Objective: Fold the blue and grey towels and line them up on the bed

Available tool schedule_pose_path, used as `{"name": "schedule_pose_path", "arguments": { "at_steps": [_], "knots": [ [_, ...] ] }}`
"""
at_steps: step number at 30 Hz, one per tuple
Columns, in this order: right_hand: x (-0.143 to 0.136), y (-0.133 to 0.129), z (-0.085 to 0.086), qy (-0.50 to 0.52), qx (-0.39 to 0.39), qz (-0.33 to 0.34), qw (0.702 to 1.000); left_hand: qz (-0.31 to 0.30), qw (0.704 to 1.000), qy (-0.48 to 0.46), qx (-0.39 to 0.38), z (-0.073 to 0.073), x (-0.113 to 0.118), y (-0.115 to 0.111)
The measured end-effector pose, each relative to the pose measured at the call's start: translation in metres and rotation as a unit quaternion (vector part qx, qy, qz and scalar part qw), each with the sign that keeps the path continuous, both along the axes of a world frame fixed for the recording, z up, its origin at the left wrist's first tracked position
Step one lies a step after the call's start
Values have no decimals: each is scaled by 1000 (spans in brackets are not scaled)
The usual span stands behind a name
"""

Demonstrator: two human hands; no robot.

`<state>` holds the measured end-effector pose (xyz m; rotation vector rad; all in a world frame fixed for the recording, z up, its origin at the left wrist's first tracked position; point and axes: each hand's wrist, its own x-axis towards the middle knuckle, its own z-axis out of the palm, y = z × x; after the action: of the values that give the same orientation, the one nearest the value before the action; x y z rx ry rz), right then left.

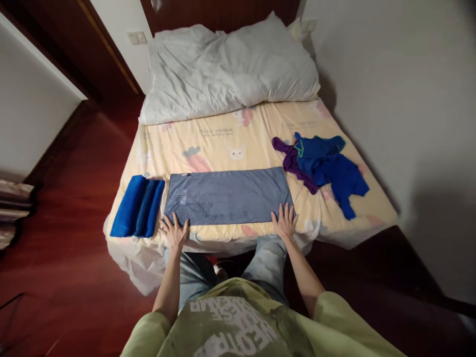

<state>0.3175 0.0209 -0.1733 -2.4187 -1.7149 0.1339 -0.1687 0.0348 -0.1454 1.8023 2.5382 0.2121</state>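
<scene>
A grey-blue towel [230,196] lies spread flat across the bed in front of me, its long side toward me. My left hand [174,230] rests on its near left corner with the fingers spread. On the near right corner lies my right hand [285,221], its fingers also apart. Neither hand grips the cloth. Just left of the towel sit folded blue cloths [137,207], side by side. To the right is a loose heap of crumpled cloths, with a blue cloth [344,178] on top and a purple cloth [293,166] partly under it.
The bed [223,141] has a yellow sheet printed with rabbits and carrots. A large white pillow or quilt [230,69] lies at its head. A wall [390,99] stands close on the right, and dark red floor [74,198] shows on the left.
</scene>
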Motion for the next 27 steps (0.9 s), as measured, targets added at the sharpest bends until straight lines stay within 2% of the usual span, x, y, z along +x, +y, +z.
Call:
{"name": "schedule_pose_path", "arguments": {
  "at_steps": [5, 11, 15, 19, 23, 27],
  "knots": [
    [10, -9, -5, 0, -17, -6, 1000, 4, 1000, -6, -1, -2, -5, -10],
    [19, -15, -3, 6, -32, 13, 999, 7, 999, -50, -7, -3, -12, -18],
    [21, -31, -2, 24, 1, 3, 1000, -10, 995, -90, -37, 1, -24, -32],
    [23, -52, -3, 44, 5, 13, 999, -42, 994, -90, -51, 0, -39, -52],
    [20, -58, 4, 68, 3, 14, 998, -70, 993, -83, -55, 0, -49, -60],
    [9, -52, 16, 97, 7, -26, 995, -65, 992, -86, -64, 9, -41, -57]
  ]
}}
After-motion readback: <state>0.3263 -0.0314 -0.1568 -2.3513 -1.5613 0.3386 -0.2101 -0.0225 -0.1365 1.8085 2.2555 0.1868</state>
